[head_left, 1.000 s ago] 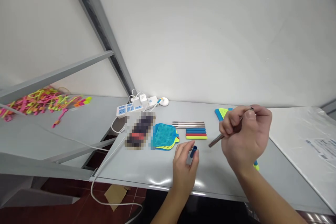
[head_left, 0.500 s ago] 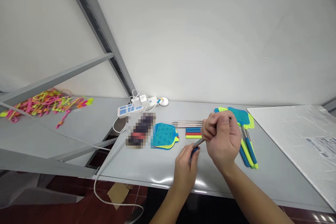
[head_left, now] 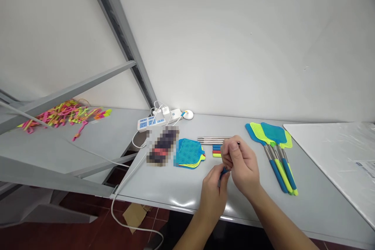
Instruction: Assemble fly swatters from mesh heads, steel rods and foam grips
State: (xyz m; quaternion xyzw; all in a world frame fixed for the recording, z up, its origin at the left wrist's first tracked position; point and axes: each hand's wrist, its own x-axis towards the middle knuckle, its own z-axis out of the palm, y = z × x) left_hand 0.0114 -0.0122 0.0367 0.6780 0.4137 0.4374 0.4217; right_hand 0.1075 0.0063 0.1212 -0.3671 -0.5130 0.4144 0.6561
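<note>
My left hand point(head_left: 214, 191) is closed around a blue handle sleeve point(head_left: 224, 172), of which only a little shows. Just above it, my right hand point(head_left: 242, 166) makes a fist on a thin metal rod, its dark tip point(head_left: 238, 143) peeking out at the top. The two hands nearly touch, so the joint between rod and sleeve is hidden. Behind them lie several metal rods point(head_left: 213, 140) and a row of blue, red and yellow handle sleeves point(head_left: 216, 151), partly covered by my right hand. Left of these is a stack of mesh swatter heads point(head_left: 189, 152).
Several assembled fly swatters point(head_left: 274, 133) lie fanned out at the right, beside a white wrapped board point(head_left: 331, 156). A power strip point(head_left: 152, 122) with white cables stands at the back left, near a pixelated object point(head_left: 163, 146). Colourful cords point(head_left: 64, 115) lie on the far-left table.
My right hand has moved down the rod toward my left hand, and the length of rod between them no longer shows. The view has shifted slightly.
</note>
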